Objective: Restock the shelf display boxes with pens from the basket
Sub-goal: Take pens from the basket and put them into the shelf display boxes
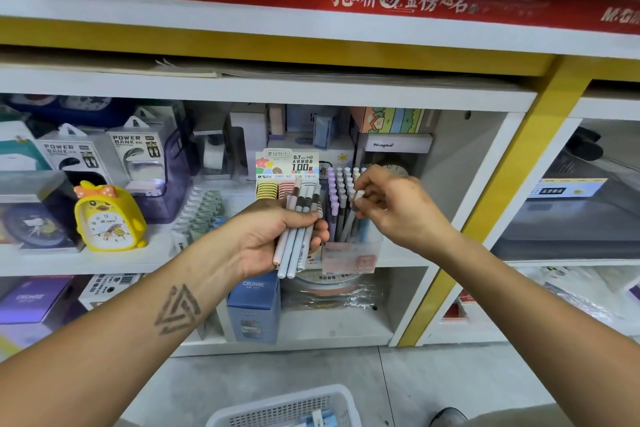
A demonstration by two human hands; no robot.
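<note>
My left hand (pixel 277 236) grips a bundle of several pale pens (pixel 294 246) in front of the middle shelf. Just to its right stands a clear display box (pixel 349 253) packed with upright pens with white and lilac caps. My right hand (pixel 394 204) pinches the top of one grey pen (pixel 355 208) that stands at the right side of that box. A white mesh basket (pixel 287 407) with a few pens in it sits on the floor at the bottom of the view.
A lead-refill display (pixel 287 166) stands behind my left hand. A yellow duck alarm clock (pixel 107 218) and power bank packs (pixel 135 152) fill the shelf's left side. A blue CRUHRE box (pixel 254 308) sits on the shelf below. A dark shoe (pixel 448 416) is beside the basket.
</note>
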